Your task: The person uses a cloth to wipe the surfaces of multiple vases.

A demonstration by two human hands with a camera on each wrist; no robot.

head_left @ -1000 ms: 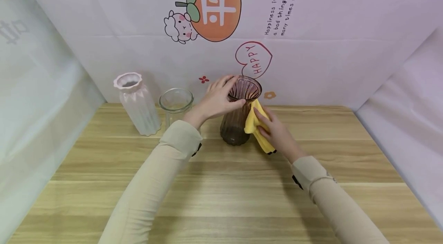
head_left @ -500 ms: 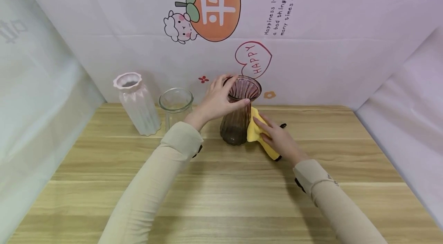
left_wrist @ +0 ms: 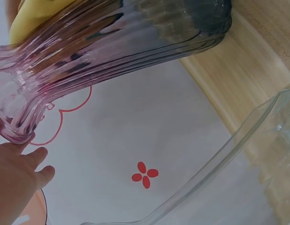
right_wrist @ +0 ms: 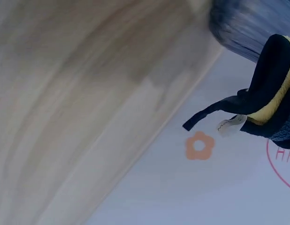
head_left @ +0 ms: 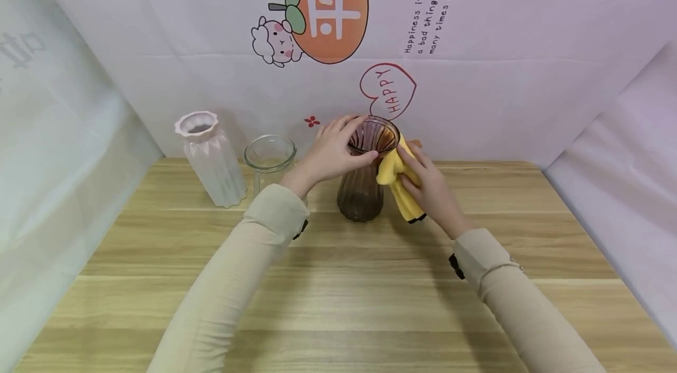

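Observation:
A ribbed glass vase [head_left: 361,197], purple at the flared mouth and smoky grey below, stands upright near the back wall. My left hand [head_left: 329,153] grips its rim from the left, thumb in front and fingers behind. On the vase's right side, my right hand [head_left: 432,191] holds a bunched yellow cloth [head_left: 406,200] against the neck just under the rim. The left wrist view shows the cloth [left_wrist: 37,16] pressed along the vase [left_wrist: 140,37]. In the right wrist view, the cloth's dark trim [right_wrist: 271,77] and a loop hang beside the blurred vase [right_wrist: 248,26]; the right hand is out of that frame.
To the left, a clear glass vase [head_left: 271,168] stands partly hidden behind my left wrist. Farther left is a white fluted vase [head_left: 215,167]. A printed white backdrop [head_left: 486,103] rises right behind the wooden table [head_left: 338,302].
My right hand and the cloth slid down the vase's side, then came back up to just below the rim. The left hand and the vase have stayed in place.

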